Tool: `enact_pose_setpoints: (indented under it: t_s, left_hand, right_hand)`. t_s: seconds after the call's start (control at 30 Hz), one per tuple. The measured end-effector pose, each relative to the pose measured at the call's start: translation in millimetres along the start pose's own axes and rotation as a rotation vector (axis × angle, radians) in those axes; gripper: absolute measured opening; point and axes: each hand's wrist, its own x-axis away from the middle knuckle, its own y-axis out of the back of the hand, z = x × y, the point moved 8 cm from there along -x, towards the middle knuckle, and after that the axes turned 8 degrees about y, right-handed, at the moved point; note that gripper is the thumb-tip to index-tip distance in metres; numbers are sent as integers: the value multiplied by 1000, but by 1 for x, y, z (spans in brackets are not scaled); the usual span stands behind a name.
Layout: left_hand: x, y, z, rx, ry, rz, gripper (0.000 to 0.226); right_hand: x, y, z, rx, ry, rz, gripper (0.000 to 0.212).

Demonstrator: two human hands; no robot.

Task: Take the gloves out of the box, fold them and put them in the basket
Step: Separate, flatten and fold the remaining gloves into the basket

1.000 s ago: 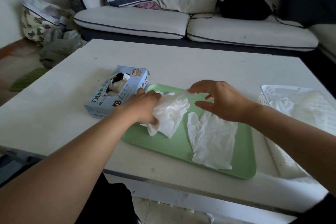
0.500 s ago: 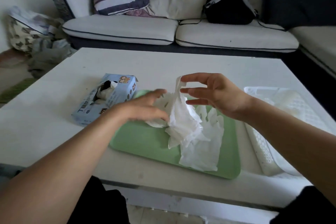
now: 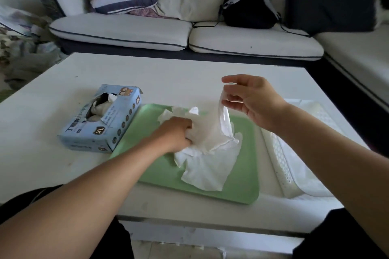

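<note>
— Where are the gloves against your fingers?

— Your left hand (image 3: 175, 133) has its fingers curled into the bunched white gloves (image 3: 207, 149) on the green tray (image 3: 242, 178), gripping them. Your right hand (image 3: 252, 101) is raised above, thumb and fingers pinching the edge of one glove, which stretches up from the pile.

— And around them?

— The blue glove box (image 3: 103, 120) lies just left of the tray, touching its edge. The white basket (image 3: 282, 164) sits just right of it. All rest on your white table (image 3: 189, 78), with a sofa (image 3: 185, 35) and a black backpack (image 3: 249, 6) behind
</note>
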Motion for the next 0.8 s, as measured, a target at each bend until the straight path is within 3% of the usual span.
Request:
enact_pose_setpoints:
  t_s: [0.07, 0.13, 0.2, 0.27, 0.43, 0.5, 0.6, 0.73, 0.8]
  left_hand:
    - [-3, 30, 12, -68, 49, -101, 37]
    - [-3, 47, 27, -183, 102, -90, 43]
    - [1, 44, 40, -254, 135, 52, 51]
    - [8, 36, 43, -263, 143, 217, 74]
    - [21, 43, 21, 33, 94, 387, 126]
    - [21, 32, 16, -59, 33, 348, 117]
    - [20, 24, 17, -204, -5, 290, 84]
    - [30, 48, 4, 214, 4, 347, 84]
    - [29, 58, 2, 393, 24, 234, 55]
  right_hand:
    - [-1, 4, 6, 119, 37, 40, 13]
    - [0, 6, 8, 93, 25, 70, 13]
    - [2, 0, 10, 25, 4, 125, 13]
    - [3, -8, 12, -71, -10, 179, 13]
    - [5, -31, 12, -242, -23, 235, 12]
    - [8, -40, 5, -294, -37, 271, 12]
    - [10, -53, 0, -444, -60, 295, 15]
    - [13, -66, -3, -470, -58, 304, 14]
    - [17, -73, -5, -455, -72, 351, 14]
